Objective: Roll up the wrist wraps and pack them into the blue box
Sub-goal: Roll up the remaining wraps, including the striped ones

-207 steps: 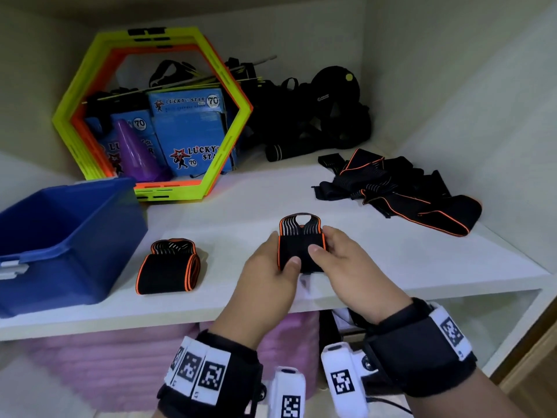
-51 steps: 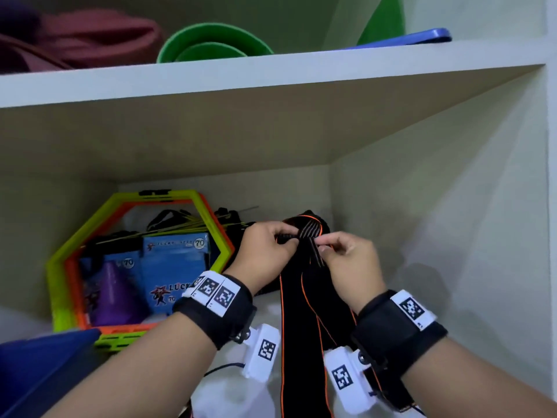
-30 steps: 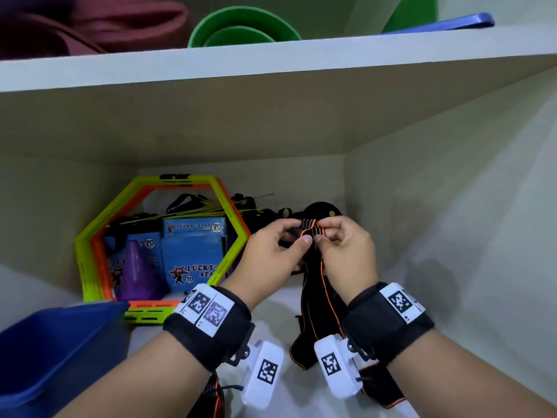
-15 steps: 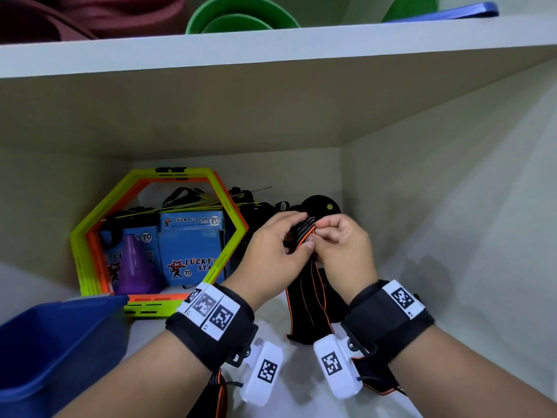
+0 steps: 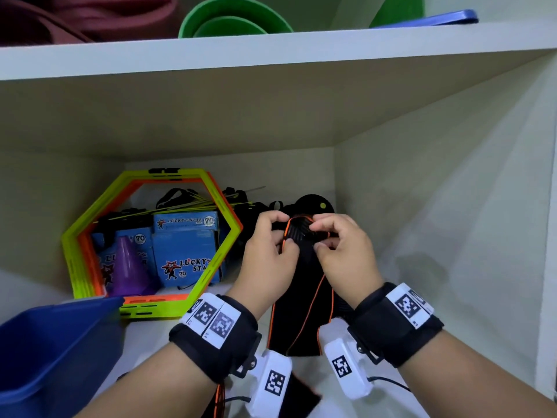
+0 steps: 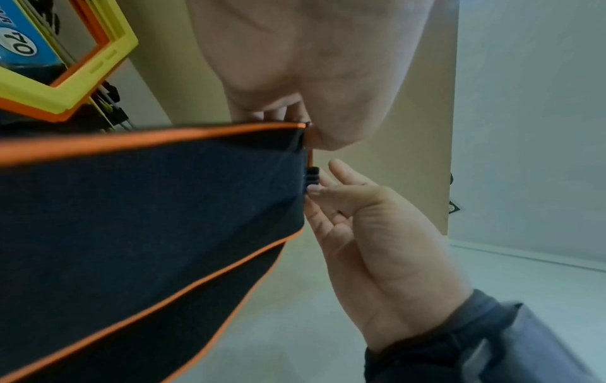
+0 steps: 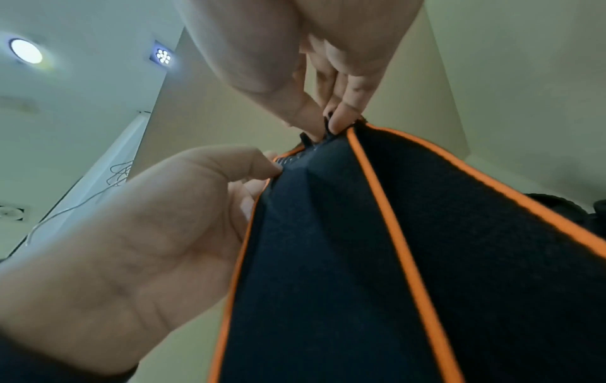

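Observation:
I hold a black wrist wrap point(image 5: 301, 312) with orange edging up in front of the shelf, and its tail hangs down between my wrists. My left hand point(image 5: 284, 229) and right hand point(image 5: 316, 236) both pinch its ribbed top end, which is curled over. In the left wrist view the wrap point(image 6: 147, 220) stretches left from my left hand's fingertips point(image 6: 295, 121). The right wrist view has my right hand point(image 7: 328, 124) pinching the wrap's point(image 7: 344, 259) top edge. The blue box point(image 5: 60, 342) stands at the lower left.
Yellow and orange hexagon rings point(image 5: 90, 236) lean on the back wall around blue cartons point(image 5: 187, 257) and a purple cone point(image 5: 129, 267). Black gear point(image 5: 313, 203) lies behind my hands. The upper shelf point(image 5: 271, 52) carries green bowls point(image 5: 235, 22). The cabinet wall is close on the right.
Both hands stayed on the wrap's top end and turned it over. The hanging tail has grown shorter than 1.7 s ago. Earlier still, I held a rolled wrap at the shelf front.

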A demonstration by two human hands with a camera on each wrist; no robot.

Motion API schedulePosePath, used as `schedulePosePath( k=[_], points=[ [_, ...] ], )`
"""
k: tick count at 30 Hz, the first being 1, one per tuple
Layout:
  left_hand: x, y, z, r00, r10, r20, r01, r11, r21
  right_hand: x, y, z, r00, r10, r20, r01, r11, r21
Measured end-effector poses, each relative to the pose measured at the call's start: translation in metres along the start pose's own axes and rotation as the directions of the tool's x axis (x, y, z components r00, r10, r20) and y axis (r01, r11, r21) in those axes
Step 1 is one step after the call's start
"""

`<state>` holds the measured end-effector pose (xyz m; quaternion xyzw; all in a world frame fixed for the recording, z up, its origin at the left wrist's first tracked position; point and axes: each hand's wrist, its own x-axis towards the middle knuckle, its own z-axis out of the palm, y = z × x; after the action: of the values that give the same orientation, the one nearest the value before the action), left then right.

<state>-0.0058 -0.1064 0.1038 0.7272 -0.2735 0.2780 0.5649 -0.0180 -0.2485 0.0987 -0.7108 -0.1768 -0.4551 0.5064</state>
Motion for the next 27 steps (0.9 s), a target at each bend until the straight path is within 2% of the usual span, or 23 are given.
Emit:
schedulePosePath(
  k=[3,5,7,9,11,15,18,21,24,25,27],
  points=[
    [-0.005,0.003,-0.003,1.000,0.016,-0.015,-0.016,1.000,-0.014,-0.004,0.003,-0.006,0.998,0.018,-0.055,-0.021,0.998,-0.061],
    [-0.004,0.000,-0.003,1.000,-0.005,-0.023,0.004,0.999,-0.040,-0.008,0.003,-0.010,0.998,0.061,-0.026,-0.061,0.998,-0.018],
    [-0.005,0.000,0.000,0.998,-0.051,-0.042,0.047,0.995,-0.086,-0.014,0.002,-0.010,0.994,0.093,0.054,-0.096,0.993,0.073],
    [-0.009,0.003,0.005,0.992,-0.105,-0.067,0.097,0.988,-0.119,-0.022,-0.003,-0.005,0.980,0.110,0.168,-0.150,0.958,0.245],
    [-0.013,0.004,0.009,0.986,-0.148,-0.074,0.137,0.982,-0.131,-0.030,-0.002,0.001,0.967,0.112,0.229,-0.173,0.948,0.266],
    [-0.017,0.012,0.008,0.965,-0.254,0.069,0.263,0.930,-0.256,-0.037,0.004,0.004,0.967,0.184,0.176,-0.218,0.956,0.199],
    [-0.019,0.014,0.003,0.941,-0.270,0.203,0.319,0.907,-0.274,-0.033,0.005,0.000,0.963,0.244,0.117,-0.264,0.941,0.209],
    [-0.018,0.013,0.005,0.931,-0.284,0.229,0.339,0.906,-0.253,-0.029,0.002,-0.001,0.957,0.269,0.109,-0.288,0.931,0.225],
    [-0.006,0.005,0.006,0.940,-0.292,0.174,0.333,0.899,-0.286,-0.036,0.002,-0.005,0.935,0.264,0.236,-0.335,0.874,0.352],
    [-0.001,0.001,0.006,0.942,-0.300,0.148,0.332,0.893,-0.304,-0.042,0.004,-0.007,0.922,0.245,0.301,-0.345,0.872,0.347],
    [0.010,-0.007,0.005,0.939,-0.331,0.095,0.343,0.880,-0.328,-0.057,0.011,-0.011,0.866,0.225,0.446,-0.348,0.912,0.216]
  ],
)
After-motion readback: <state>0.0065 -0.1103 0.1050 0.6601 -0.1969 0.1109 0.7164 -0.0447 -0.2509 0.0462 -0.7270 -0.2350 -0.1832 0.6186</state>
